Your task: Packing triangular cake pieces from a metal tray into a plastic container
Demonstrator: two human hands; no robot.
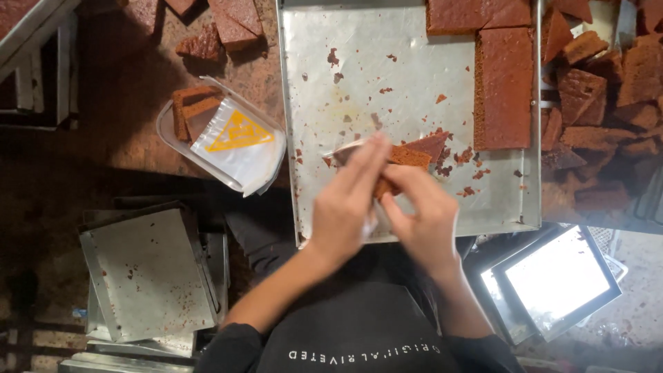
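We are working over the near edge of the large flat metal baking tray (pixel 359 90), our left hand (pixel 343 207) and right hand (pixel 428 221) both closing on a brown wedge-shaped slice of cake (pixel 407 157) and a thin clear plastic wrapper (pixel 345 150) around it. Keeping the slice level and pinching gently should keep it from crumbling. Crumbs are lying around our fingers. At the far right corner, a big brown slab of uncut cake (pixel 504 86) is resting. Left of the tray, a clear plastic tub with a yellow-triangle bag (pixel 231 138) is holding packed pieces.
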